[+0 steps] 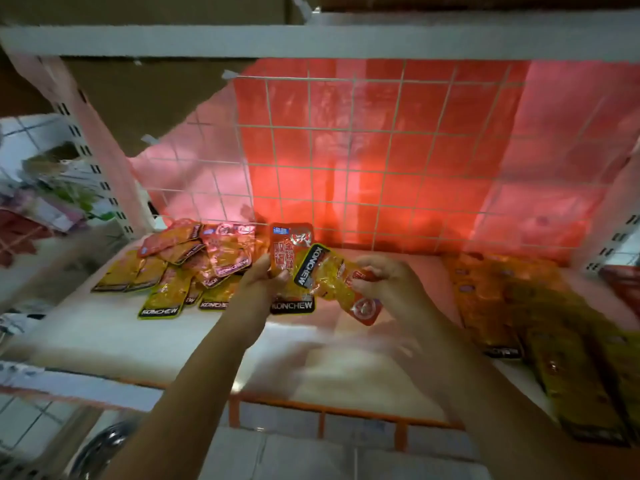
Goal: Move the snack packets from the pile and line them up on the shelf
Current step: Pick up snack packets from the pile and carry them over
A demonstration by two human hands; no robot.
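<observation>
- Two hands are raised above the middle of the shelf (pixel 145 344), close to each other, each one holding a snack packet.
- The left hand (pixel 259 279) grips an upright red packet (pixel 290 251); the fingers are curled round its left edge, and the black "KONCHEW" band is at its bottom end.
- The right hand (pixel 384 276) pinches a yellow packet (pixel 334 277) at its red end; this packet is tilted, and its black band points up and lies across the front of the red packet.
- The pile of packets (pixel 183 268) lies on the back left part of the shelf, just beside the left hand; yellow and red packets overlap there in no order.
- On the right side of the shelf there is a row of packets (pixel 540 320), lying flat and overlapping from the back to the front edge; this part is blurred, so I cannot count them.
- Behind the shelf stands a white wire grid (pixel 363 150) with a red sheet (pixel 398 109) behind it.
- An orange rail (pixel 322 412) runs along the front edge of the shelf.
</observation>
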